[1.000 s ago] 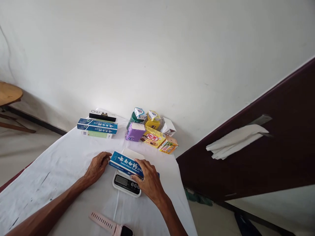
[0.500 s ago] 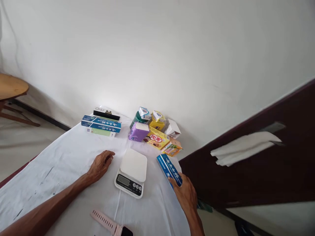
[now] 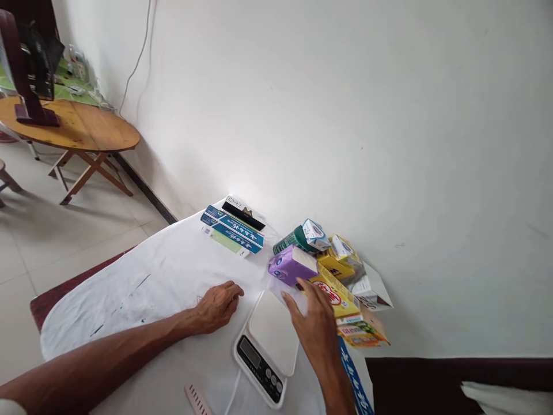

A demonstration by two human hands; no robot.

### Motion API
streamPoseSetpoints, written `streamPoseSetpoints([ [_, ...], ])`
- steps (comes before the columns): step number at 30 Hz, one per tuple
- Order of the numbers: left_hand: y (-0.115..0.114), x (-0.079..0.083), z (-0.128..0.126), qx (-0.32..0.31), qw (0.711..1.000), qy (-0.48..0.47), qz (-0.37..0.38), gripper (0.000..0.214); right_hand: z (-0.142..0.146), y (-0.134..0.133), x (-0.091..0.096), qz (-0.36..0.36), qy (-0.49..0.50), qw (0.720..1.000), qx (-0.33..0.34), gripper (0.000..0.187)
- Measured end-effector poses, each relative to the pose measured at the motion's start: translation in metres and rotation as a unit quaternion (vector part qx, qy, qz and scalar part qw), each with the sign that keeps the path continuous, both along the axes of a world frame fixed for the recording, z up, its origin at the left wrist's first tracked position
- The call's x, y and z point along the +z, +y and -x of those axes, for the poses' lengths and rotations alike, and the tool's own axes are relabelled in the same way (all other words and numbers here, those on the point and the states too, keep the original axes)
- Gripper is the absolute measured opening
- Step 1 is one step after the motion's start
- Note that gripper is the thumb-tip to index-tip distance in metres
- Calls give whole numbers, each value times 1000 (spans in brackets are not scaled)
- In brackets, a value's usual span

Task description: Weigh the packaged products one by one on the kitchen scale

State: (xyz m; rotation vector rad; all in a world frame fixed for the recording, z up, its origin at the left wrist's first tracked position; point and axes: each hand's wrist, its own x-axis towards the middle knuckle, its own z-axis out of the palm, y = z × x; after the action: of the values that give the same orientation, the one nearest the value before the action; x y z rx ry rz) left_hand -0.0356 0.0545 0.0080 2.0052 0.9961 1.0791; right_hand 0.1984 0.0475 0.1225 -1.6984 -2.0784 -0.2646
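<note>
My right hand (image 3: 317,323) is above the right edge of a white kitchen scale (image 3: 273,331), thumb and index finger apart and nothing between them. Its fingertips are close to a purple tissue pack (image 3: 287,265) and a yellow printed box (image 3: 341,298); whether they touch either, I cannot tell. Beneath my right forearm lies a blue toothpaste box (image 3: 356,380), partly hidden. Left of the scale, my left hand (image 3: 218,308) rests on the white cloth with its fingers curled in, holding nothing visible.
Blue and white toothpaste boxes (image 3: 235,227) lie side by side at the table's back. Behind the purple pack are a green canister (image 3: 289,241) and several small cartons. A pink watch strap (image 3: 197,399) lies in front. A round wooden table (image 3: 95,129) with a fan stands left.
My right hand has let go of the blue toothpaste box at the right edge and moved toward the purple pack. The camera view has turned left. My left hand stays on the cloth.
</note>
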Motion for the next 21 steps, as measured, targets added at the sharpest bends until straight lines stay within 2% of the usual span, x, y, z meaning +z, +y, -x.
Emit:
streamPoseSetpoints([
  [3, 0, -2, -2, 2, 1000, 7, -13, 29, 57, 68, -1, 57, -11, 994, 95, 42],
  [6, 0, -1, -3, 9, 1000, 18, -22, 29, 96, 122, -7, 105, -57, 987, 110, 46],
  [9, 0, 0, -5, 16, 999, 30, -26, 29, 116, 156, -11, 116, -83, 983, 112, 48],
  [14, 1, 2, -7, 15, 999, 48, -20, 27, 124, 180, -16, 119, -96, 981, 116, 45],
  [21, 2, 0, -8, 17, 999, 44, -27, 30, 128, 177, -17, 119, -58, 984, 115, 37],
])
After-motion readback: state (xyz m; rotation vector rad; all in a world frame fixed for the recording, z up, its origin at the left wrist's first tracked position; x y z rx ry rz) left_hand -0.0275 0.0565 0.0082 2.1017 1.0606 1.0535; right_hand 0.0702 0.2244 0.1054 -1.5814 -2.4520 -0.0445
